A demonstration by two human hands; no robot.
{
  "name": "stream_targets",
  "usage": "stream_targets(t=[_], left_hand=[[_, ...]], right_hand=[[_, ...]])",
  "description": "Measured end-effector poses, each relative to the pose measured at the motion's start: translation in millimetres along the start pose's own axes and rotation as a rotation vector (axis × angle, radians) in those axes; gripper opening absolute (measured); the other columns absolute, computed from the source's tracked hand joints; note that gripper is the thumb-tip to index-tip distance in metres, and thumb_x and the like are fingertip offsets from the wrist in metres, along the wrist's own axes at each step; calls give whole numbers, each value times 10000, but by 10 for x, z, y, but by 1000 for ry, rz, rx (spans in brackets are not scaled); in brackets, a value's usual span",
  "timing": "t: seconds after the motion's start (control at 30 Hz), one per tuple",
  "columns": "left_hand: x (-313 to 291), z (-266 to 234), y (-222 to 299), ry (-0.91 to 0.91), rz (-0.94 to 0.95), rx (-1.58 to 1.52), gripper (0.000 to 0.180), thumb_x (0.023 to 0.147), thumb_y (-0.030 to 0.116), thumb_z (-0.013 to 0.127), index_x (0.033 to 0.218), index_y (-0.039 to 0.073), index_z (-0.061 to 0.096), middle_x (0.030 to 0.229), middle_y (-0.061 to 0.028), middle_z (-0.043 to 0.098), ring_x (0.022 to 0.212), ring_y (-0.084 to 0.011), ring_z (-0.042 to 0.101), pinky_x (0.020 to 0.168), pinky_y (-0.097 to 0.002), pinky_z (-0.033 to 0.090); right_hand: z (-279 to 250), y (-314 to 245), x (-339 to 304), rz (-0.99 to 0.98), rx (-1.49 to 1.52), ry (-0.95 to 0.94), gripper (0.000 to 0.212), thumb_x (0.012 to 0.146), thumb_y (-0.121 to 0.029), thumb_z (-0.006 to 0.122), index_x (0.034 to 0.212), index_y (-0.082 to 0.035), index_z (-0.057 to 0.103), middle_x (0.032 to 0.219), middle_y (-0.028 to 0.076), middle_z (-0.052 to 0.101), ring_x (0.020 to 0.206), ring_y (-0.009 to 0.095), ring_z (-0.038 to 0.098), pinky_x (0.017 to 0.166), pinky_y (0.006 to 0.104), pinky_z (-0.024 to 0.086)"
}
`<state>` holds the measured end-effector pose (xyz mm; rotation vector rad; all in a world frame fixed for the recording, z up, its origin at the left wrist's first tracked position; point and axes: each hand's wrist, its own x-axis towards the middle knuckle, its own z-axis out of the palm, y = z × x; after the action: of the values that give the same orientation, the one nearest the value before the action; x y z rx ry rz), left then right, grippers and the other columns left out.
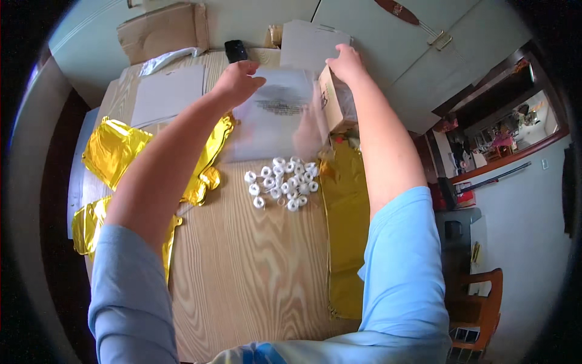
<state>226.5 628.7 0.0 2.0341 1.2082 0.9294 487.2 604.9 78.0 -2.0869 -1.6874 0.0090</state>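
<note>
A clear plastic bag (276, 136) with dark print lies across the far middle of the table. My left hand (238, 82) hovers at its upper left corner, thumb and fingers apart. Farther right, my right hand (348, 64) is above an open cardboard box (331, 100), in front of a grey board (306, 45); its thumb and forefinger are spread. Nothing shows between the fingers of either hand. Below the bag sits a cluster of several small white ribbon rolls (285, 182).
Shiny gold foil pieces (115, 151) lie at the left, and a flat gold sheet (345, 224) at the right. Grey board (167, 94), a black phone (236, 51) and brown cardboard (162, 33) are at the far side. A wooden chair (485, 303) stands at right.
</note>
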Motion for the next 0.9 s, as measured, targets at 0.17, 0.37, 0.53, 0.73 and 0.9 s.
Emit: stream_targets(t=[0.17, 0.37, 0.53, 0.73, 0.9], left_hand=[[584, 262, 64, 47, -110, -82, 440, 778, 175, 685, 1148, -36, 575, 981, -83, 639, 880, -164, 581, 776, -310, 471], [1202, 675, -108, 8, -213, -212, 355, 779, 172, 693, 1047, -38, 593, 901, -63, 616, 796, -150, 548, 694, -304, 447], [1425, 957, 60, -84, -291, -395, 302, 795, 173, 677, 1030, -6, 609, 835, -59, 606, 728, -137, 542, 633, -315, 438], [1550, 1089, -23, -19, -393, -330, 287, 807, 123, 639, 1078, 30, 611, 839, -60, 639, 719, -162, 590, 611, -324, 464], [1558, 1093, -138, 158, -292, -158, 343, 684, 229, 678, 991, 77, 666, 880, -133, 682, 855, -265, 659, 781, -351, 506]], right_hand=[[34, 463, 259, 66, 83, 70, 597, 791, -236, 655, 1298, 0, 446, 1283, 210, 508, 1195, 317, 493, 1004, 379, 395], [163, 979, 639, 172, 256, 55, 596, 828, -189, 612, 1335, 26, 384, 1310, 242, 471, 1233, 313, 459, 1015, 369, 382], [446, 1347, 896, 201, 355, 53, 616, 852, -151, 576, 1371, 47, 310, 1334, 252, 443, 1248, 314, 443, 1022, 365, 372], [496, 1196, 868, 249, 414, -164, 652, 786, -126, 473, 1375, 70, 275, 1410, 289, 322, 1338, 371, 302, 1100, 387, 251], [549, 1151, 947, 212, 314, -121, 642, 834, -153, 591, 1359, 85, 310, 1283, 247, 494, 1196, 310, 487, 994, 355, 384]])
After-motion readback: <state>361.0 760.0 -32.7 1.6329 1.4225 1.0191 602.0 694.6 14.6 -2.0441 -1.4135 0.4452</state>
